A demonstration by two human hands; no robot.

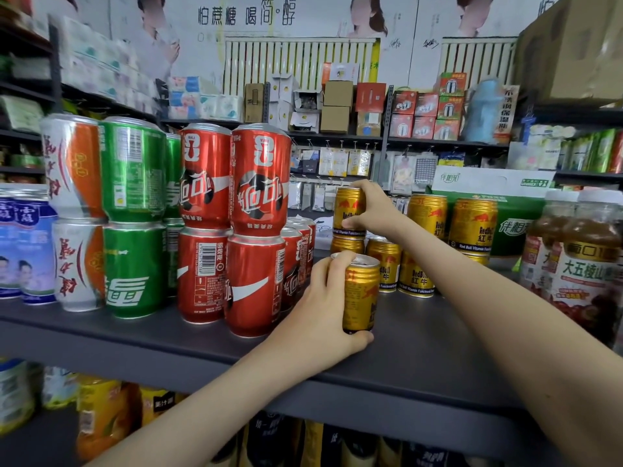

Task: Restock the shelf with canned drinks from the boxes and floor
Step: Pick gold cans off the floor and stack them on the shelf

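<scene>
Short gold aluminium drink can (pixel 359 293): upright, long axis vertical, at the front of the dark grey metal shelf (pixel 421 348), just right of the stacked red cola cans (pixel 256 284). Clamped in the grip of the left hand (pixel 322 306), fingers curled round the can's left side, thumb hooked under its lower rim. Cannot tell whether the base touches the shelf.

Behind and slightly left of it, higher up: second gold can (pixel 349 210), also upright, set on top of a lower gold can (pixel 347 245). Held by the grip of the right hand (pixel 369 205), closed round its right side, fingers over the top edge, thumb low on the front.

Further back and to the right: standing row of matching gold cans (pixel 384 266), some stacked two high, then a big clear jar with a red label (pixel 580 264) at the shelf's right end.

Judged next: front can pushed straight back, away from the body, axis kept vertical, into the bare strip ahead of the gold row. Left hand nearer for that. Likely snag: right forearm crossing close over the path, and red cola cans close on the left.
</scene>
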